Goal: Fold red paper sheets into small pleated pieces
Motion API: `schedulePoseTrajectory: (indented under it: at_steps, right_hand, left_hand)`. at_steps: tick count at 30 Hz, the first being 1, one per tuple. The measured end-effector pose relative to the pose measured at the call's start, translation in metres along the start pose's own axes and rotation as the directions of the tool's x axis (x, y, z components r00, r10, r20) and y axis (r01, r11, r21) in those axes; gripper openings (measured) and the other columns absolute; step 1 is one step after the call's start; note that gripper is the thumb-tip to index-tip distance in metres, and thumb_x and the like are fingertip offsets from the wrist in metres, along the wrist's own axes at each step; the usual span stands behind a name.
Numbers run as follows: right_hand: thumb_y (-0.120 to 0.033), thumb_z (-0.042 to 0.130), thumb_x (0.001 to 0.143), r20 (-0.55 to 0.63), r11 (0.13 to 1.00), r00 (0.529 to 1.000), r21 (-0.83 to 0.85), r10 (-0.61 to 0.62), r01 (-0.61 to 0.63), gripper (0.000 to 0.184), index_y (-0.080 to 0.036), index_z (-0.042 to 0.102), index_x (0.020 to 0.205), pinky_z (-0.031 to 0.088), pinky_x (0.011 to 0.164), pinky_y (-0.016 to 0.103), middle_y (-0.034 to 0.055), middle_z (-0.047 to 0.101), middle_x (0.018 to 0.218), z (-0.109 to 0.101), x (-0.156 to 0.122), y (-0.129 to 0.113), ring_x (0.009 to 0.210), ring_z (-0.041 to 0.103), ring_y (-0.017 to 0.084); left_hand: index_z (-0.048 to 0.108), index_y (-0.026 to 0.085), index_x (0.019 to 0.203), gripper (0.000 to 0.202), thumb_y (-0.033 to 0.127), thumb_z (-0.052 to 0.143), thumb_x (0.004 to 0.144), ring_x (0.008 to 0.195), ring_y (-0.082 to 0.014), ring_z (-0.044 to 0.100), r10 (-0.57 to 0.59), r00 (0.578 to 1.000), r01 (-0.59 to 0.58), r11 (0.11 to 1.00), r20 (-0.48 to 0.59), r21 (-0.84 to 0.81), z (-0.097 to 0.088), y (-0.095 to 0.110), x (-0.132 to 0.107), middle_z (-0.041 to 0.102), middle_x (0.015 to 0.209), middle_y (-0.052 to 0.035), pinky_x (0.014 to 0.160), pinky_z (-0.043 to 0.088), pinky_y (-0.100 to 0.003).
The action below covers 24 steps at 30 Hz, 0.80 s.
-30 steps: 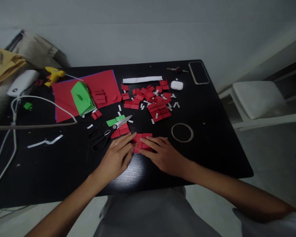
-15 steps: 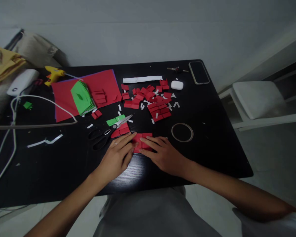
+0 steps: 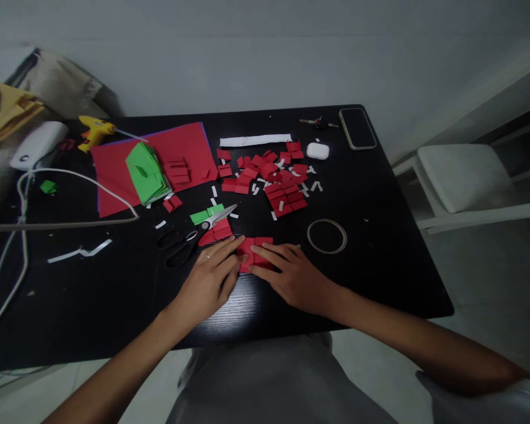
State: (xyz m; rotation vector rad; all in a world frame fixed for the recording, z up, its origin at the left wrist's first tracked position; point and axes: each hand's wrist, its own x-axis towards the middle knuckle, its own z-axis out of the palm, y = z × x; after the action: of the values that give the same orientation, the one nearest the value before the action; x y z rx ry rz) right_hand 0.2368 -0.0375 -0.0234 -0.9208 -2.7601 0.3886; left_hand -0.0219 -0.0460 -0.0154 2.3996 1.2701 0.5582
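Note:
A folded red paper piece [image 3: 261, 242] lies flat on the black table, close to its front edge. My left hand [image 3: 212, 274] rests on the paper's left side, fingers stretched out. From the right, my right hand [image 3: 291, 272] presses down on it with spread, extended fingers. Black-handled scissors [image 3: 189, 237] lie just beyond my left hand, their blades across red folded strips [image 3: 216, 232] and a green folded strip [image 3: 199, 217]. Farther back is a heap of small red paper pieces [image 3: 269, 171], with white scraps scattered around it.
Red sheets [image 3: 194, 144] bear a green paper stack [image 3: 145, 174]. A yellow glue gun [image 3: 98, 132] and white cables [image 3: 70, 172] are at left. A clear tape ring [image 3: 327, 237], white earbud case [image 3: 318, 151], keys [image 3: 318, 123] and phone [image 3: 357, 128] lie at right. A white chair [image 3: 454, 176] stands beyond.
The view has shifted very slightly. Both hands stay on the red paper with no clear movement.

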Motion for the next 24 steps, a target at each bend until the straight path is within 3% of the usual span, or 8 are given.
schedulePoseTrajectory:
  at_steps: [15, 24]
  right_hand:
    - [-0.019, 0.05, 0.108, -0.017, 1.0, 1.0, -0.002, -0.011, 0.011, 0.04, -0.025, 0.063, 0.145, 0.043, 0.113, 0.049, 0.0103, 0.053, 0.161, -0.0001, 0.0, 0.0006, 0.144, 0.047, 0.029]
    - [-0.019, 0.051, 0.107, 0.033, 1.0, 0.999, 0.006, 0.008, -0.008, 0.043, -0.026, 0.059, 0.149, 0.044, 0.112, 0.052, 0.0099, 0.051, 0.163, -0.0022, 0.0005, -0.0002, 0.145, 0.045, 0.03]
  left_hand:
    - [0.067, 0.019, 0.113, 0.019, 0.015, 0.052, 0.103, 0.14, -0.0316, 0.06, 0.039, 0.999, -0.039, 0.999, -0.008, 0.032, -0.0002, -0.0012, 0.0002, 0.06, 0.155, -0.0147, 0.11, 0.055, -0.056]
    - [0.069, 0.02, 0.116, 0.021, 0.015, 0.052, 0.104, 0.141, -0.031, 0.059, 0.022, 1.0, -0.022, 1.0, -0.01, -0.009, 0.0011, -0.0016, 0.0002, 0.059, 0.156, -0.0136, 0.112, 0.054, -0.057]
